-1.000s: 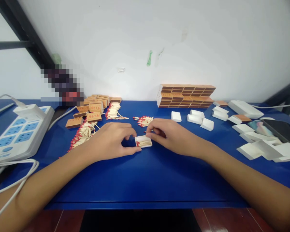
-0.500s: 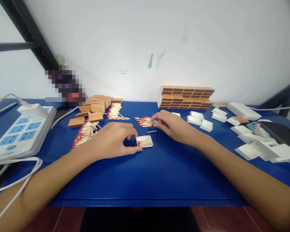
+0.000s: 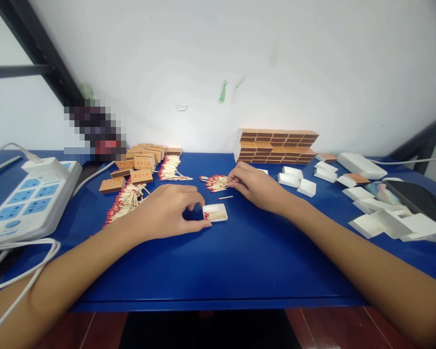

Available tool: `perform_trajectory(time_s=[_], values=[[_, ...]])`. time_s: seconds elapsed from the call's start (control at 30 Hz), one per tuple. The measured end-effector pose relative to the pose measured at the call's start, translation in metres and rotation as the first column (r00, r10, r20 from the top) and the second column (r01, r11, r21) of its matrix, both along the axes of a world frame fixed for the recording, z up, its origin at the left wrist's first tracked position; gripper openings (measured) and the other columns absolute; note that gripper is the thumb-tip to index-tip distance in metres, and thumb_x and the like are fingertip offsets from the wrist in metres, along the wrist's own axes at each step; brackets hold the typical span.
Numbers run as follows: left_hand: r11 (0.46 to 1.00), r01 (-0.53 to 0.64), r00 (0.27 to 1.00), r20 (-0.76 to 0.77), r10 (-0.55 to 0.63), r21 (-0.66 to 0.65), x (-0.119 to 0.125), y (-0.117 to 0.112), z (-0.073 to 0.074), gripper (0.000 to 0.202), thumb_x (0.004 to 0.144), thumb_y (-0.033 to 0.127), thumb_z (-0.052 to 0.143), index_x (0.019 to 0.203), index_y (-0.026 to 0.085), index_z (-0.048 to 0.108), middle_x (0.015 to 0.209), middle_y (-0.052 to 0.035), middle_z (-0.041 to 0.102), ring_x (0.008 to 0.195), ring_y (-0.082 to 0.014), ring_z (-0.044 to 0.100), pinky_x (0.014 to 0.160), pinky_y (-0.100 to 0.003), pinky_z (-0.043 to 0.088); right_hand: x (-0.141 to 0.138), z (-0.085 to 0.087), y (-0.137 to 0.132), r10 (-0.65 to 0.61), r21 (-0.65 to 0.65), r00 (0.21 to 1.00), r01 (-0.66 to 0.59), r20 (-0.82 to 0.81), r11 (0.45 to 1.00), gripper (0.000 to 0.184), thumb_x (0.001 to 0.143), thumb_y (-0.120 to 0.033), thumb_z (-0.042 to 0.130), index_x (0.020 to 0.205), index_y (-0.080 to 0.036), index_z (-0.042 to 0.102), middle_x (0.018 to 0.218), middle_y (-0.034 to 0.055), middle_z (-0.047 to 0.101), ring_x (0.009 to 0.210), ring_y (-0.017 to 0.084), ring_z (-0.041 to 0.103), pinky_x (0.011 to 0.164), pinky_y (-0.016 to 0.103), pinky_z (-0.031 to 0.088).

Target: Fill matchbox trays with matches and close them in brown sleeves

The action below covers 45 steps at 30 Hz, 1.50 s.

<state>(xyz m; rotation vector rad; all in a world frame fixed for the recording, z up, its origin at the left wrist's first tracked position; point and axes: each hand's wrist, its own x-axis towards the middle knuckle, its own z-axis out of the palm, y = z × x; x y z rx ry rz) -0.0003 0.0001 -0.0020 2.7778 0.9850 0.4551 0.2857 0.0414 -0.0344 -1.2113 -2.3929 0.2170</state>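
Observation:
My left hand (image 3: 170, 209) has its thumb and index finger curved around the left end of a small white matchbox tray (image 3: 221, 208), steadying it on the table. Red-tipped matches lie in the tray. Just beyond it, my right hand (image 3: 252, 184) is closed in a pinch at the right end of a small pile of matches (image 3: 215, 182); the fingers partly hide what they grip. One loose match (image 3: 225, 197) lies between the pile and the tray. A larger heap of matches (image 3: 125, 206) is partly behind my left hand, and another bunch (image 3: 170, 168) lies farther back.
Closed matchboxes (image 3: 143, 163) are heaped at the back left. A neat matchbox stack (image 3: 276, 146) stands against the wall. White trays (image 3: 307, 187) lie scattered to the right, near a dark phone (image 3: 421, 196). A power strip (image 3: 32, 198) and white cables occupy the left side.
The fingertips of my right hand have drawn together at the match pile. My left hand stays at the tray. The whole view has shifted slightly.

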Motion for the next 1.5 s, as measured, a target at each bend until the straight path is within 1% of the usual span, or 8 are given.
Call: perform_trajectory(time_s=[0.27, 0.4, 0.63, 0.97, 1.07, 1.2, 1.3, 1.5], values=[[1.0, -0.007, 1.0, -0.012, 0.007, -0.011, -0.001, -0.001, -0.001, 0.03, 0.091, 0.051, 0.073, 0.097, 0.022, 0.076, 0.081, 0.0021, 0.065, 0.071, -0.0146, 0.058, 0.064, -0.03, 0.038, -0.005, 0.008, -0.014, 0.03, -0.049, 0.999, -0.032, -0.046, 0.998, 0.013, 0.105, -0.028, 0.053, 0.101, -0.022, 0.062, 0.102, 0.0058, 0.058, 0.079, 0.018, 0.057, 0.072, 0.032, 0.044], [1.0, -0.016, 1.0, -0.017, 0.016, -0.013, -0.001, 0.0, -0.001, 0.029, 0.091, 0.051, 0.073, 0.098, 0.022, 0.076, 0.081, 0.0022, 0.065, 0.071, -0.0147, 0.058, 0.064, -0.03, 0.038, -0.011, 0.014, -0.026, 0.042, -0.117, 0.999, -0.04, 0.018, 0.992, 0.013, 0.105, -0.029, 0.054, 0.097, -0.022, 0.062, 0.101, 0.0054, 0.059, 0.078, 0.017, 0.056, 0.07, 0.031, 0.043], [1.0, -0.012, 1.0, -0.009, 0.012, -0.019, 0.0, 0.0, -0.001, 0.029, 0.09, 0.05, 0.074, 0.099, 0.022, 0.076, 0.081, 0.0019, 0.065, 0.071, -0.0145, 0.059, 0.064, -0.03, 0.038, -0.008, 0.021, -0.032, 0.024, -0.145, 0.997, -0.013, 0.076, 0.989, 0.01, 0.102, -0.028, 0.058, 0.096, -0.021, 0.063, 0.097, 0.0047, 0.06, 0.079, 0.018, 0.055, 0.069, 0.032, 0.041], [1.0, -0.017, 1.0, -0.008, 0.017, -0.011, -0.001, 0.001, 0.0, 0.029, 0.091, 0.051, 0.074, 0.098, 0.023, 0.076, 0.081, 0.0021, 0.065, 0.07, -0.0141, 0.058, 0.064, -0.03, 0.038, -0.003, 0.032, -0.034, 0.067, -0.241, 0.992, -0.04, 0.105, 0.97, 0.022, 0.1, -0.044, 0.062, 0.096, -0.022, 0.066, 0.092, 0.0045, 0.061, 0.081, 0.02, 0.054, 0.07, 0.034, 0.04], [1.0, -0.014, 1.0, -0.008, 0.014, -0.01, -0.001, 0.0, 0.0, 0.029, 0.091, 0.051, 0.073, 0.097, 0.023, 0.076, 0.081, 0.0021, 0.065, 0.071, -0.0141, 0.059, 0.064, -0.03, 0.038, -0.002, 0.033, -0.035, 0.078, -0.24, 0.992, -0.052, 0.1, 0.969, 0.025, 0.096, -0.047, 0.068, 0.099, -0.023, 0.066, 0.093, 0.0042, 0.061, 0.082, 0.02, 0.055, 0.07, 0.034, 0.04], [1.0, -0.011, 1.0, -0.006, 0.011, -0.011, -0.002, -0.001, 0.0, 0.028, 0.091, 0.05, 0.074, 0.096, 0.023, 0.076, 0.081, 0.0022, 0.065, 0.071, -0.0142, 0.059, 0.064, -0.03, 0.038, -0.002, 0.032, -0.033, 0.11, -0.25, 0.988, -0.081, 0.104, 0.965, 0.018, 0.098, -0.039, 0.064, 0.092, -0.023, 0.065, 0.09, 0.0034, 0.061, 0.078, 0.019, 0.053, 0.069, 0.033, 0.038], [1.0, -0.008, 1.0, -0.007, 0.008, -0.004, -0.001, -0.001, 0.0, 0.028, 0.091, 0.05, 0.074, 0.097, 0.023, 0.076, 0.081, 0.0019, 0.065, 0.071, -0.0142, 0.059, 0.064, -0.03, 0.038, -0.001, 0.03, -0.031, 0.092, -0.254, 0.99, -0.061, 0.11, 0.965, 0.02, 0.101, -0.036, 0.058, 0.087, -0.022, 0.062, 0.088, 0.0029, 0.06, 0.075, 0.018, 0.051, 0.066, 0.032, 0.037], [1.0, -0.014, 1.0, -0.013, 0.014, -0.006, 0.0, 0.0, -0.001, 0.029, 0.091, 0.051, 0.074, 0.097, 0.023, 0.076, 0.081, 0.0013, 0.066, 0.071, -0.0145, 0.059, 0.064, -0.03, 0.038, -0.001, 0.026, -0.029, 0.066, -0.213, 0.993, -0.044, 0.096, 0.976, 0.008, 0.099, -0.031, 0.062, 0.1, -0.023, 0.065, 0.087, 0.0018, 0.059, 0.076, 0.018, 0.052, 0.067, 0.031, 0.038]])
